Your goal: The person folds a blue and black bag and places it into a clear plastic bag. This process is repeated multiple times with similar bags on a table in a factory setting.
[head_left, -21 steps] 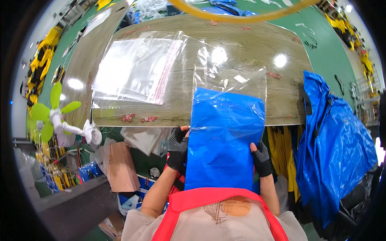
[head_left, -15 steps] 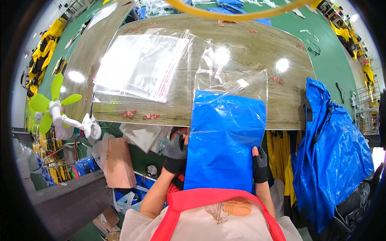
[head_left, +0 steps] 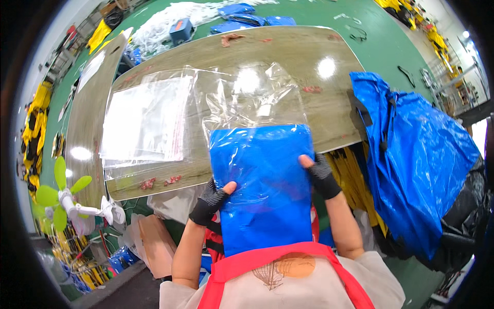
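Observation:
A folded blue plastic sheet (head_left: 265, 206) lies in front of me, its near end against my apron and its far end on the table edge. A clear plastic bag (head_left: 260, 105) covers its far part, with the bag's loose end crumpled over the tabletop. My left hand (head_left: 210, 200), in a dark fingerless glove, grips the left edge, thumb on top. My right hand (head_left: 320, 175), gloved the same way, holds the right edge higher up, thumb on top. The other fingers of both hands are partly hidden beneath.
A stack of clear bags (head_left: 144, 121) lies on the wooden table (head_left: 334, 110) to the left. A green-bladed fan (head_left: 62, 198) stands at left. Blue sheeting (head_left: 406, 149) hangs at the right beside yellow material (head_left: 355, 180). Blue bundles (head_left: 247, 19) rest on the floor beyond.
My right hand has moved up the right edge of the bagged blue sheet. The bag's far end has bunched up, and my left thumb now lies on top. The view has shifted.

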{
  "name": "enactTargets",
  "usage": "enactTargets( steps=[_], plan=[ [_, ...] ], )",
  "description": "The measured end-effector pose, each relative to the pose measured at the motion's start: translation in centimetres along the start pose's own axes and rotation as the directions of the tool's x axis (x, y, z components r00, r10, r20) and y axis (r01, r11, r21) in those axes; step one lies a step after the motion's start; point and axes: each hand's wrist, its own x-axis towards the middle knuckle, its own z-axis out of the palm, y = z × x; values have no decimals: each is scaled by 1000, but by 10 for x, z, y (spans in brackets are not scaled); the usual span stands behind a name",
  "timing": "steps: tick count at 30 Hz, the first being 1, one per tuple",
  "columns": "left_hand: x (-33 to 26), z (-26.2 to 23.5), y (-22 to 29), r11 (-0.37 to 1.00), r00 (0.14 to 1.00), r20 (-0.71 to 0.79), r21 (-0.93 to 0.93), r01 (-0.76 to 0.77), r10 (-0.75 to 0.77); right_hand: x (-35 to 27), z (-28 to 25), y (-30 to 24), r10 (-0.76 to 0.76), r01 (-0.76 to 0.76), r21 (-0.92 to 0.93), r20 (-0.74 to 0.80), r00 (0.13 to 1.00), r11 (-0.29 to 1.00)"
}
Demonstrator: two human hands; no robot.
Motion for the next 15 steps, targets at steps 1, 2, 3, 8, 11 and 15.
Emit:
enactTargets(
  steps=[1, 2, 3, 8, 11, 15],
  plan=[
    [1, -14, -5, 996, 993, 91, -53, 77, -72, -3, 0, 12, 38, -41, -67, -49, 998, 997],
    [4, -33, -14, 966, 990, 98, -230, 119, -98, -17, -5, 41, 118, -111, -188, 29, 993, 976],
    [8, -39, -13, 934, 993, 77, -338, 114, -94, -30, 9, 49, 70, -59, -166, 63, 996, 984],
    [-29, -6, -35, 965, 983, 104, 202, -168, 149, -12, -15, 31, 99, -159, 365, 178, 979, 917],
    [-29, -39, -48, 990, 989, 141, 142, 18, -38, -12, -5, 33, 258, -272, 49, 192, 947, 961],
    [-4, -60, -20, 975, 989, 13, -168, 148, -148, -91, 41, 58, 368, -407, 13, 402, 839, 914]
  ],
)
